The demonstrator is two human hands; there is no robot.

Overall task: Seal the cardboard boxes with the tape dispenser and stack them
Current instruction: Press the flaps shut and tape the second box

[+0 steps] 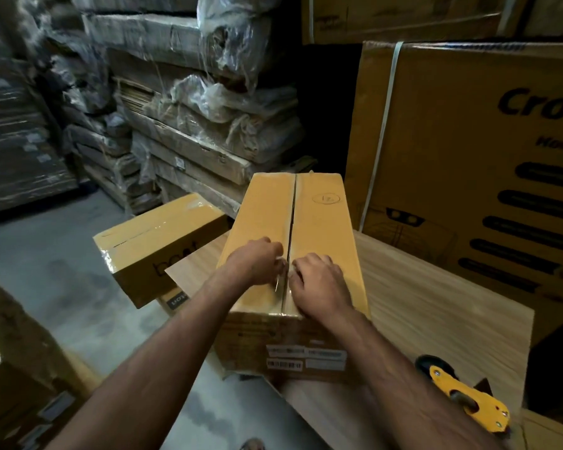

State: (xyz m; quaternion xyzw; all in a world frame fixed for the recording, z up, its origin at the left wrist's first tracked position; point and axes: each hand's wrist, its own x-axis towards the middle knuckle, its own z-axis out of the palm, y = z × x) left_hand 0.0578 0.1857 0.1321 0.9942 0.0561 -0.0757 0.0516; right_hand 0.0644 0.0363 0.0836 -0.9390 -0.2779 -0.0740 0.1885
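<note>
A long cardboard box (pixel 319 222) lies lengthwise on a wooden table (pixel 436 303), its two top flaps meeting in a centre seam. Both my hands are on its near end, one on each side of the seam. My left hand (pixel 257 261) has its fingers curled and pinches a shiny strip of clear tape (pixel 278 282) at the seam. My right hand (pixel 319 284) rests on the right flap, bent fingertips pressing at the seam. The yellow tape dispenser (pixel 465 397) lies on the table at the lower right, apart from both hands.
A taped box (pixel 156 241) sits tilted to the left on another carton. A large printed carton (pixel 468 141) stands behind the table on the right. Plastic-wrapped flat packs (pixel 208 125) are stacked at the back. More cartons (pixel 13 368) stand at the lower left on the concrete floor.
</note>
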